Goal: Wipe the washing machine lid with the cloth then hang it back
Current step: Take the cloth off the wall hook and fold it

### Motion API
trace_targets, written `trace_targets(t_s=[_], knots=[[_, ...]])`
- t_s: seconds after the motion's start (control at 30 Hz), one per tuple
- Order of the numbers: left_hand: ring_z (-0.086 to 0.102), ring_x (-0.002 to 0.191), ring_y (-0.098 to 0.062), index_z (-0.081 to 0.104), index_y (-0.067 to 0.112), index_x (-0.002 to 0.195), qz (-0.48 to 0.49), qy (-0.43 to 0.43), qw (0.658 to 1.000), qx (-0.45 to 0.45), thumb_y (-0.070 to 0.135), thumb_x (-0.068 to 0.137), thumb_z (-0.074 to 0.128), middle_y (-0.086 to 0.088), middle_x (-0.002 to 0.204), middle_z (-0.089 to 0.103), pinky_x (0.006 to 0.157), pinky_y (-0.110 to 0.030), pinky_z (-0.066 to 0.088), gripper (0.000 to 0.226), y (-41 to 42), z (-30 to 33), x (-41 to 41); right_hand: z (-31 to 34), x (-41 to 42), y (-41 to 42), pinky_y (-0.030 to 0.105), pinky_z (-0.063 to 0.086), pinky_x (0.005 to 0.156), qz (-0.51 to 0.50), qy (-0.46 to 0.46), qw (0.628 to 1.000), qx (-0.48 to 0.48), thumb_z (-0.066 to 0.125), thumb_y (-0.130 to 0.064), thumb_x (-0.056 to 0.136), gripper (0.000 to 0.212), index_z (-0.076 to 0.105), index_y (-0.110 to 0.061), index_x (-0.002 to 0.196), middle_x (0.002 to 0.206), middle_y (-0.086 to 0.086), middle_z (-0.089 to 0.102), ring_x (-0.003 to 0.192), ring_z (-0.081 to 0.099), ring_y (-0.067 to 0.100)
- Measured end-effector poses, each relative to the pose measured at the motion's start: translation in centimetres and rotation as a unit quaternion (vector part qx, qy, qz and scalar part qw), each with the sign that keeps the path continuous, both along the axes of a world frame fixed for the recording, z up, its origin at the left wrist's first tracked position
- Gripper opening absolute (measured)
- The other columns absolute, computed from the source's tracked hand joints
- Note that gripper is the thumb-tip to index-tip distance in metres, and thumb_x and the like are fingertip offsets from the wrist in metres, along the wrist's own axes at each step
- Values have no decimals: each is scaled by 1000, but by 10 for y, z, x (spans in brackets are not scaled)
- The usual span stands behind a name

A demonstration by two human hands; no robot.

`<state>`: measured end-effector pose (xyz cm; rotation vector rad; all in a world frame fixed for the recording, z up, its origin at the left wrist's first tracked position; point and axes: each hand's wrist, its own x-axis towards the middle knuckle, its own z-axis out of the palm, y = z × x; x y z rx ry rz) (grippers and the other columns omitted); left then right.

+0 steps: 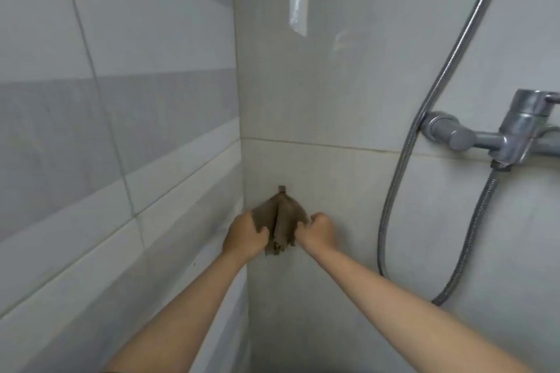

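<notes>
A brown cloth (283,221) hangs from a small hook (281,189) on the tiled wall near the corner. My left hand (245,236) grips the cloth's left edge. My right hand (318,232) is closed on its right edge. Both arms reach forward from the bottom of the view. The cloth is spread a little between the hands, and its lower end dangles between them. The washing machine is not in view.
A chrome shower mixer tap (515,130) juts from the wall at the right, with a metal hose (403,166) looping down beside it. A grey-banded tiled wall (91,130) stands at the left. A clear plastic strip (298,0) hangs high on the wall.
</notes>
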<state>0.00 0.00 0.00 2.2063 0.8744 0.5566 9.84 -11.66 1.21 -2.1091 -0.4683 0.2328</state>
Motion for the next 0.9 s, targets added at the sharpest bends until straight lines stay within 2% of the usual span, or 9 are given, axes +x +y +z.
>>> trace_targets(t_s=[0.13,0.23,0.3,0.4,0.47,0.57,0.67,0.77,0.9], knots=[[62,103,-25,60,13,117,-17,-38,997,-64,24,77,50,-8,114,65,86,-29,50,42,9,-10,17,-12,8,16,31,45,92,-74,137,984,87,61,-24,87,47,49,-1,126,129,18,57,117,55,32],[60,108,-29,58,7,121,41,-83,977,-191,15,83,53,-10,119,63,91,-32,49,39,14,-12,33,-16,12,29,26,43,78,-88,178,967,160,65,-19,85,19,59,-7,98,109,16,63,93,58,25],[60,107,-31,57,3,123,83,-120,948,-283,13,83,54,-16,121,63,91,-36,51,42,18,-16,42,-15,12,33,25,43,77,-88,198,957,193,67,-15,83,20,61,-5,98,103,12,63,87,55,20],[57,102,-29,53,0,127,104,-156,910,-371,11,88,53,-16,120,61,77,-31,46,40,18,-19,51,-13,11,37,25,45,76,-81,201,954,206,70,-11,81,18,61,-7,96,94,8,61,85,55,19],[55,99,-28,53,-1,125,114,-163,893,-403,12,90,54,-15,115,60,77,-33,44,37,15,-16,51,-15,12,40,29,50,74,-83,185,963,177,70,-15,80,11,60,-10,81,89,10,64,81,59,22],[60,94,-30,59,-1,116,122,-185,869,-442,13,89,58,-16,110,64,82,-35,50,30,15,-14,49,-12,12,40,35,52,71,-83,140,975,149,66,-24,80,23,52,-20,63,78,8,64,76,61,25],[63,97,-31,59,4,118,122,-201,872,-429,19,86,61,-14,113,66,90,-42,53,36,17,-9,45,0,10,33,34,48,67,-70,107,980,152,60,-25,83,23,49,-22,63,74,5,60,73,58,24],[60,106,-33,55,8,124,129,-217,890,-379,23,87,60,-10,120,62,93,-46,51,40,15,5,39,21,9,23,33,48,76,-35,87,980,176,51,-22,91,11,53,-16,82,85,7,59,82,57,24],[62,97,-28,59,11,105,117,-251,912,-302,23,89,58,-8,108,65,88,-42,53,20,6,34,29,47,11,7,29,41,75,-15,31,979,203,45,-24,96,13,50,-12,96,90,6,56,86,54,23]])
